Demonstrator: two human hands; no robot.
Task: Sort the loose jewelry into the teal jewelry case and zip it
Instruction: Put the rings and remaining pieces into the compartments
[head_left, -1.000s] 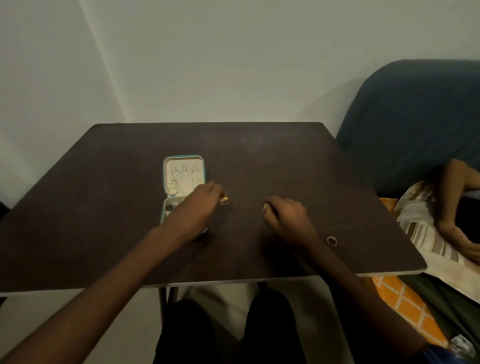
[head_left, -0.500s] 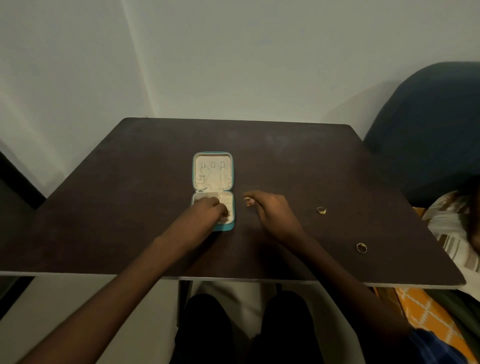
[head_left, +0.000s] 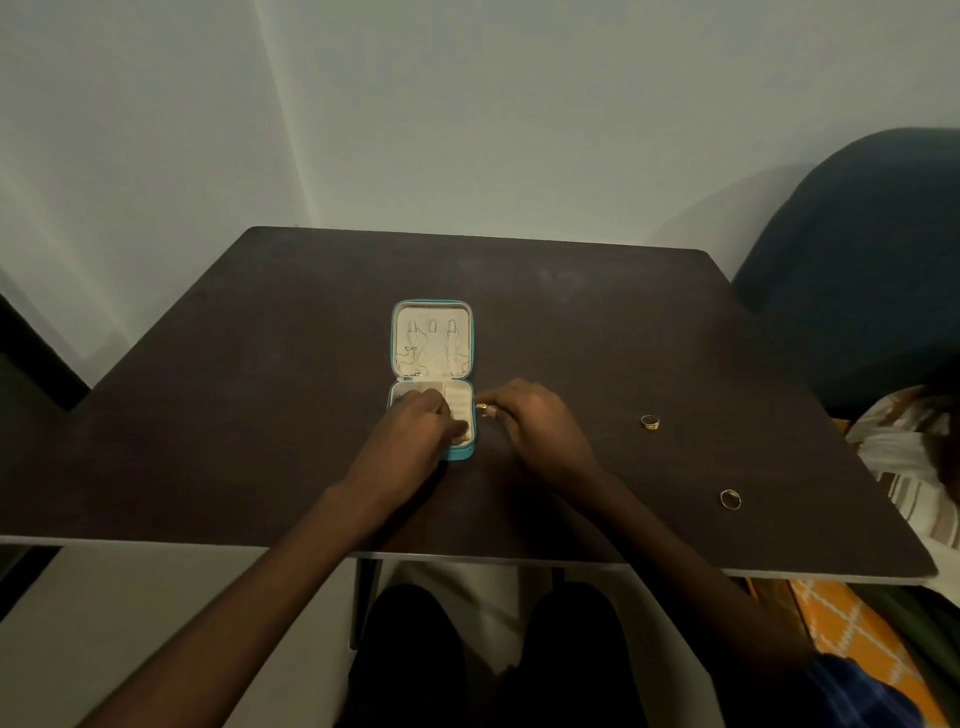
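Teal case (head_left: 460, 453) unmoved; left hand (head_left: 415, 431) stays inside it.

Soft lining, shiny metal, matt table.
By my left hand (head_left: 415, 431) the teal case (head_left: 432, 343) shows pale, velvety lining; right of my right hand (head_left: 535, 421) two polished gold rings (head_left: 650, 422) (head_left: 730, 499) glint on the matt, dark table (head_left: 234, 389).

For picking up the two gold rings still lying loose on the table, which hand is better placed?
The right hand, probably: both loose gold rings lie on its side, while the left hand is inside the open teal jewelry case.
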